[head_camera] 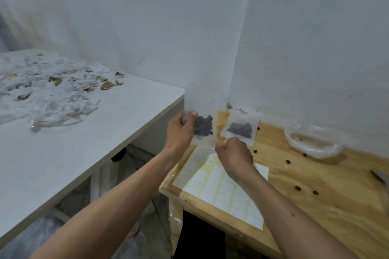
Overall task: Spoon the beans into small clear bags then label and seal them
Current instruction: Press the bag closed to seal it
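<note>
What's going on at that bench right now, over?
Left hand pinches a small bag of beans. Right hand curled at its lower corner, over the label sheet. Second filled bag lies behind. Loose beans scattered.

One wide-angle view from the person's head looks forward and down along both forearms. It faces a white wall corner (242,48), close above the wooden worktop (315,195) at lower right, with a grey worktop (84,143) stretching off to the left. Straight edges bow near the frame's borders.

Two bean bags (203,128) (241,129), one label sheet (223,191)
</note>
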Demonstrator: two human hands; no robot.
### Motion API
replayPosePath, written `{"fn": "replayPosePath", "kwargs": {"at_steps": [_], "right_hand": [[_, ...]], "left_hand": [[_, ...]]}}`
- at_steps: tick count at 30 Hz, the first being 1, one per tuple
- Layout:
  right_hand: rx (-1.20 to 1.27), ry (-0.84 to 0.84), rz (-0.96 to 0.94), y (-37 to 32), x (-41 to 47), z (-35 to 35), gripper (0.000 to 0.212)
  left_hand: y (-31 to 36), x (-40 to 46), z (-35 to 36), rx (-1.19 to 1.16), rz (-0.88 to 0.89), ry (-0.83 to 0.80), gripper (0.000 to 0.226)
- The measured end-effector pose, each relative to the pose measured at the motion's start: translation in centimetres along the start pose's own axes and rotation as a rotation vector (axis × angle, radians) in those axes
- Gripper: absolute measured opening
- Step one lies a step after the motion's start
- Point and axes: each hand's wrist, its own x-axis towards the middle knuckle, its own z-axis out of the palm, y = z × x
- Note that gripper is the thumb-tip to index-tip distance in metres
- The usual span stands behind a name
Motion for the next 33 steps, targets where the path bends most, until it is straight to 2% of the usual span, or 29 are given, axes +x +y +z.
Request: {"fn": "replayPosePath", "kwargs": {"at_steps": [2,5,12,13,21,33], "right_hand": [[0.053,-0.013,-0.029,0.4,-0.2,0.1,0.048],[0.284,-0.048,0.003,1.4,-0.3,-1.0,0.046],[0.807,0.095,-0.082,2.7,-0.3,-6.9,0.004],[0.844,0.111,-0.099,2.9,-0.3,-7.6,0.006],[0.768,0.315,-0.178,5.5,-0.6,-12.3,0.003],[0.711,0.445,-0.188,8.1,-1.8,-14.8,0.004]], "left_hand": [[0.2,0.0,-0.3,0.010,-0.006,0.009,0.020],[0.5,0.1,-0.7,0.036,-0.020,-0.016,0.015],[1.4,-1.3,2.3,0.034,-0.019,-0.255,0.039],[1.6,-1.6,3.2,0.041,-0.011,-0.268,0.040],[3.3,-3.6,9.3,-0.055,-0.015,-0.377,0.019],[4.6,-5.4,13.5,-0.069,0.010,-0.374,0.022]]}}
